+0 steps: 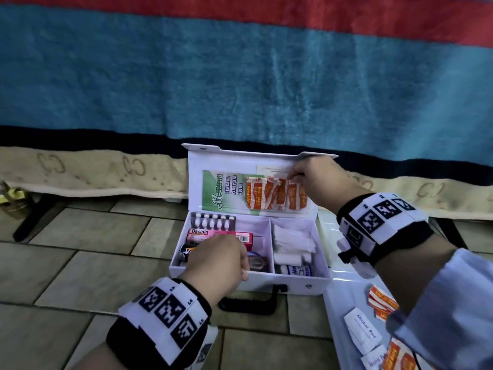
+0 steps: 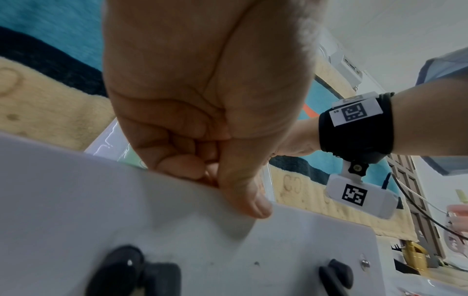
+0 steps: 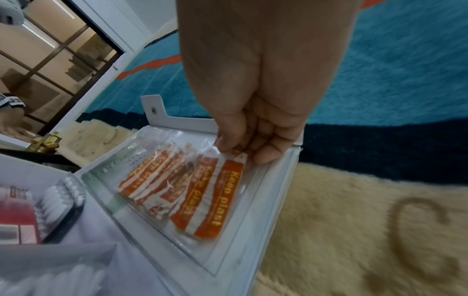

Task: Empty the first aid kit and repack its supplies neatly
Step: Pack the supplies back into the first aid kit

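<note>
The white first aid kit [image 1: 293, 285] stands open on the tiled floor, its lid [image 1: 240, 156] upright. A clear pocket in the lid holds a green guide leaflet [image 1: 221, 190] and several orange plasters [image 1: 269, 194]. My right hand [image 1: 296, 177] pinches the top of the rightmost plasters [image 3: 202, 190] at the pocket's mouth, right hand [image 3: 238, 152] curled. My left hand [image 1: 240, 268] grips the kit's front wall [image 2: 126, 210], left hand [image 2: 222, 186] with thumb outside and fingers inside. A tablet blister [image 1: 212, 221], a pink Bacidin box [image 1: 221, 235], white swabs [image 1: 292, 243] and a bottle [image 1: 296, 271] lie inside.
A white tray [image 1: 346, 297] to the kit's right holds alcohol pads [image 1: 364, 329] and loose plasters [image 1: 381, 300]. A blue blanket [image 1: 240, 89] hangs right behind the lid. The kit's black handle [image 1: 248, 303] lies in front. A brass padlock [image 1: 13, 196] sits far left.
</note>
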